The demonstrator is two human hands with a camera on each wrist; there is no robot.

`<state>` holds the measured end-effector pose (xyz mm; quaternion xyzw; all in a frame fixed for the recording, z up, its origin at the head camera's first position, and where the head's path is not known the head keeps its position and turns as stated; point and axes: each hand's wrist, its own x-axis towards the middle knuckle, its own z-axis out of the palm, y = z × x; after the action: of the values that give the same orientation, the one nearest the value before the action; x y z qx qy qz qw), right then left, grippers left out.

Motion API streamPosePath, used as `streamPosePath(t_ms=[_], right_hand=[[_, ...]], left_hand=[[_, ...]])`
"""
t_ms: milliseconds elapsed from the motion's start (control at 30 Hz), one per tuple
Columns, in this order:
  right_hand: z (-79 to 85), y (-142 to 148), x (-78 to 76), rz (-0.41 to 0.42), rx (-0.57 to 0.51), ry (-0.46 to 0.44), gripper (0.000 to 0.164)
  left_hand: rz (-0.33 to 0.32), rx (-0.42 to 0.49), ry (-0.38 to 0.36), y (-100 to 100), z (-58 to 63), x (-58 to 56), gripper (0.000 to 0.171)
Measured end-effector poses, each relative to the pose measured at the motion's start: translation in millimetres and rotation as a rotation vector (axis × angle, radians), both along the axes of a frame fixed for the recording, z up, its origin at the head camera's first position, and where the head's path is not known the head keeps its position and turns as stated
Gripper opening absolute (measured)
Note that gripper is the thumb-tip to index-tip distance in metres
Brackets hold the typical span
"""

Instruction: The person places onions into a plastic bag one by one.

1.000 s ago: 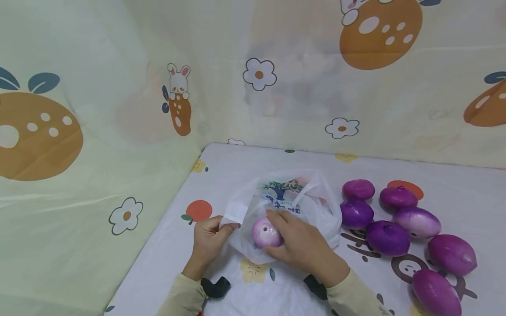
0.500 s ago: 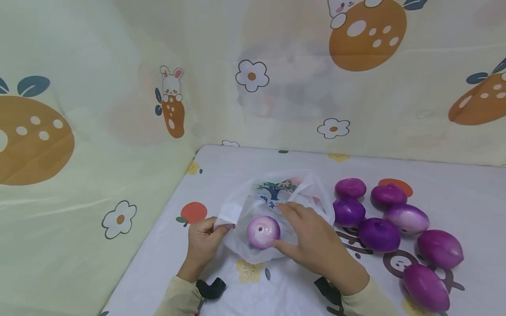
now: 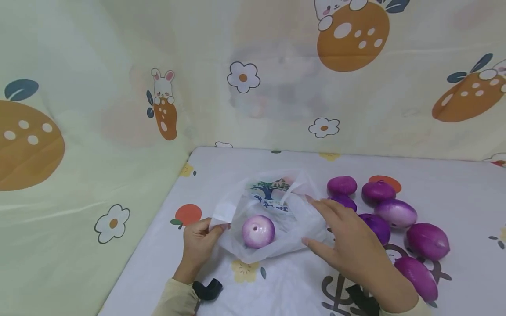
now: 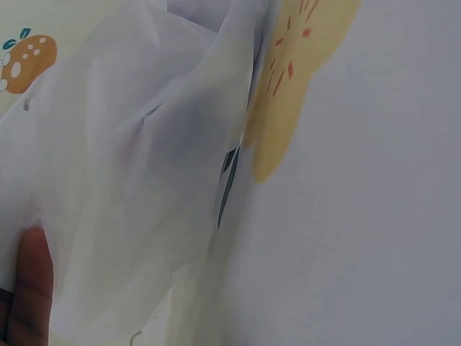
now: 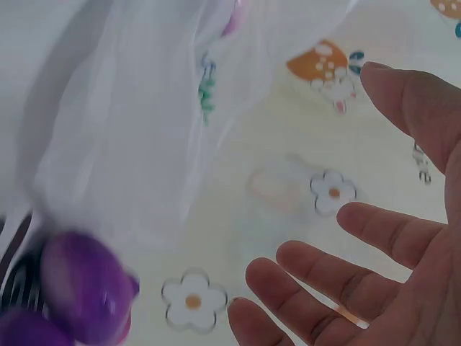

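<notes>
A white plastic bag point(image 3: 292, 228) with a printed tree lies mouth toward me in the middle of the table. Inside its mouth sits a pale purple onion point(image 3: 258, 231). My left hand point(image 3: 199, 243) pinches the bag's left edge between thumb and fingers; in the left wrist view a finger point(image 4: 34, 288) shows against the plastic. My right hand point(image 3: 352, 241) is at the bag's right side, fingers spread and holding nothing. The right wrist view shows the right hand point(image 5: 389, 281) with thumb and fingers apart, the bag point(image 5: 137, 108) beyond it.
Several purple onions point(image 3: 428, 241) lie grouped on the right of the table, some partly behind my right hand. A patterned cloth point(image 3: 379, 272) covers the table. Printed curtains point(image 3: 276, 101) rise behind and on the left.
The right hand has let go of the onion in the bag and moved right, toward the other onions. The left hand keeps its pinch on the bag. The head view has turned slightly right.
</notes>
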<state>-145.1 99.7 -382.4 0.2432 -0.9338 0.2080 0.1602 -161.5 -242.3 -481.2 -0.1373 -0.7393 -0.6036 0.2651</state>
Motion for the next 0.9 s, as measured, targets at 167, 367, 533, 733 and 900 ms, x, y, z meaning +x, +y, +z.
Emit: streamPosePath(t_ms=[167,367,533,733,900], right_hand=[[3.2,28,9.7,-0.075,-0.021,0.001,0.083],[2.3,59,21.5,-0.168,-0.039,-0.051,0.083],[-4.5,83,29.9,-0.25,-0.028,-0.113,0.086],[-20.9,109,39.0,-0.347,-0.018,-0.177,0.089],[-32.1,127,47.4,-0.413,-0.014,-0.205,0.085]], left_hand=[[0.006,0.007,0.01,2,1.4,0.7,0.016],[0.023,0.021,-0.002,3,0.8,1.7,0.02],[0.022,0.019,-0.014,3,0.5,1.9,0.019],[0.024,0.019,-0.018,2,1.3,2.7,0.018],[0.015,0.011,-0.008,2,1.0,3.4,0.018]])
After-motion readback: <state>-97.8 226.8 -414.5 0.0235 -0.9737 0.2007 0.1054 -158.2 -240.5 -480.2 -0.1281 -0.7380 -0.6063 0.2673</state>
